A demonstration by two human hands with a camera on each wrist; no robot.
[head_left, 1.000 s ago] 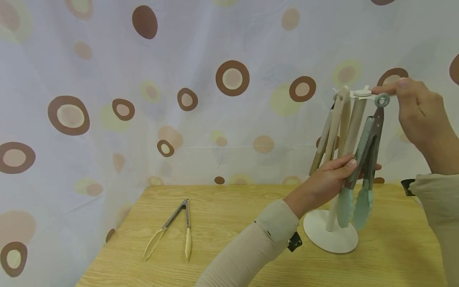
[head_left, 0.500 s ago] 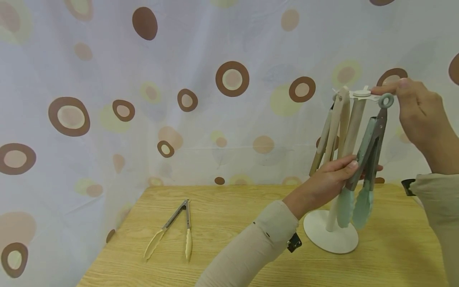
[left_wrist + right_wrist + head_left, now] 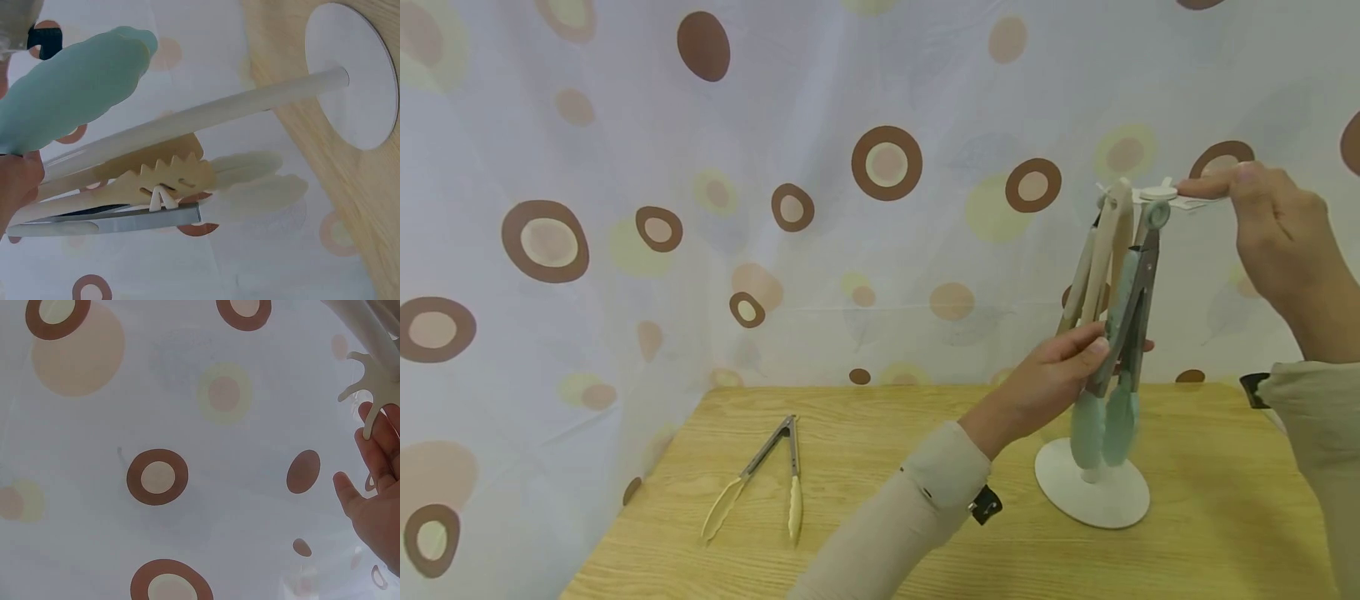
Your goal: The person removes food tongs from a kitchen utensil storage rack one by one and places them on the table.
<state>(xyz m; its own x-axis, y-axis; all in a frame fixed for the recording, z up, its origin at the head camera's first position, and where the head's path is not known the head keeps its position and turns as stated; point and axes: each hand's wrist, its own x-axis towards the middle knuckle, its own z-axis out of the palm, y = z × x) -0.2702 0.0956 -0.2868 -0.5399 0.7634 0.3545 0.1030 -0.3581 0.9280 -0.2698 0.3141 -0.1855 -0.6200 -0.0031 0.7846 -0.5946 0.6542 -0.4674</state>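
Note:
In the head view my left hand (image 3: 1045,375) grips a pair of grey tongs with mint tips (image 3: 1088,429) by the handles. The tongs hang tip-down in front of the white stand's pole, their ring close below the top. Their scalloped mint head (image 3: 81,87) fills the upper left of the left wrist view. My right hand (image 3: 1281,233) touches the white stand (image 3: 1093,496) at its top with its index finger straight. In the right wrist view its fingers (image 3: 378,456) lie against a hooked arm of the stand's top (image 3: 381,381), thumb apart.
Beige tongs (image 3: 1101,258) and a slimmer metal pair (image 3: 1081,271) hang on the stand's left side. A spread pair of yellow-tipped tongs (image 3: 765,451) lies on the wooden table (image 3: 887,467) at left. A spotted curtain (image 3: 820,92) hangs behind the table.
My left hand has drawn the mint-tipped tongs leftward, and their ring has moved from beside the right hand to in front of the pole. My right hand stays at the stand's top.

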